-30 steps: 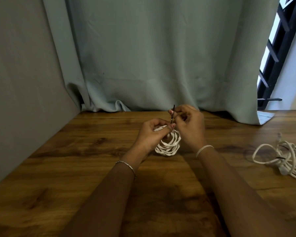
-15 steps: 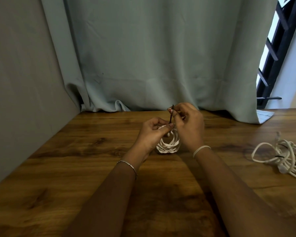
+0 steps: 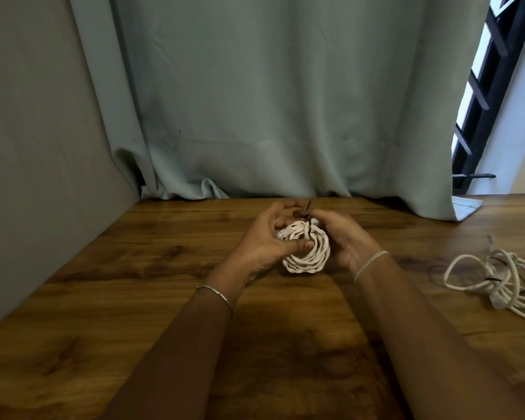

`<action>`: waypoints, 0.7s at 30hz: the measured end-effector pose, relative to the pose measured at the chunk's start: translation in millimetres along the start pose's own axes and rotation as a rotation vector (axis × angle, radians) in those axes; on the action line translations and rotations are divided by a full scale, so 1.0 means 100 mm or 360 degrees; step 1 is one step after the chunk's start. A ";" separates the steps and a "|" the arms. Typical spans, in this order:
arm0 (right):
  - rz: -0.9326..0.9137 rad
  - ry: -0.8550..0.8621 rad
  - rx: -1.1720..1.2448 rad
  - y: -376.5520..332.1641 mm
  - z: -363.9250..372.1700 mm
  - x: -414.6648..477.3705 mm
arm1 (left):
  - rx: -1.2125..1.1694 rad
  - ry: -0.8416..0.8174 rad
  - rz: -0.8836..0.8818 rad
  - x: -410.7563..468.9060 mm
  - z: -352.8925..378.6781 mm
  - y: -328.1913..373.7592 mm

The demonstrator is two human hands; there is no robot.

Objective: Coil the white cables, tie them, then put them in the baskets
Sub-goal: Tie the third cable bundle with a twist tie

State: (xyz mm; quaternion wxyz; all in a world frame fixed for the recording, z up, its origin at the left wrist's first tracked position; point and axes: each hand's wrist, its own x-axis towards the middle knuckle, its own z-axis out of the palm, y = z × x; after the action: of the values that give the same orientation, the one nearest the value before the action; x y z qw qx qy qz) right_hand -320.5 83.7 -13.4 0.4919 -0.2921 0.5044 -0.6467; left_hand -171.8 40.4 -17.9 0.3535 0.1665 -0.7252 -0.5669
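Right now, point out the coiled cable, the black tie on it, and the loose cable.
coiled white cable (image 3: 311,260): head view, front loops of the bundle.
black tie (image 3: 308,228): head view, strip crossing the coil's top.
loose white cable (image 3: 502,286): head view, tangled middle.

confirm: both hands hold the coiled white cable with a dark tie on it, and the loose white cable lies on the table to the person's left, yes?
Not quite: the head view shows the loose white cable on the table to the person's right, not left. The left hand and right hand do hold the coiled white cable with its dark tie.
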 end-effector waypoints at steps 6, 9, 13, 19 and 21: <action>0.0199 -0.0054 0.0055 0.06 -0.05 0.11 | 0.0205 0.0032 0.0087 0.01 0.03 0.02; 0.0172 0.0030 -0.0019 0.07 -0.07 0.13 | 0.0326 0.0058 0.0116 0.01 0.03 0.02; 0.0053 0.0074 -0.0106 0.08 -0.02 0.12 | 0.0443 0.0239 0.0131 0.05 0.02 -0.02; -0.0230 -0.0060 -0.0482 0.04 0.05 -0.01 | 0.0312 0.0331 -0.0031 0.06 -0.08 -0.01; -0.0249 -0.0126 -0.0512 0.05 0.02 -0.02 | 0.0314 0.0344 -0.0046 0.06 -0.09 0.01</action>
State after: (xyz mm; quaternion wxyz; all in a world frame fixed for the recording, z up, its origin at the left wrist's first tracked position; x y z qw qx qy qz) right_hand -315.9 84.6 -17.3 0.4066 -0.4304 0.5573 -0.5821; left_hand -169.0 30.4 -14.5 0.4031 0.2709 -0.7327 -0.4767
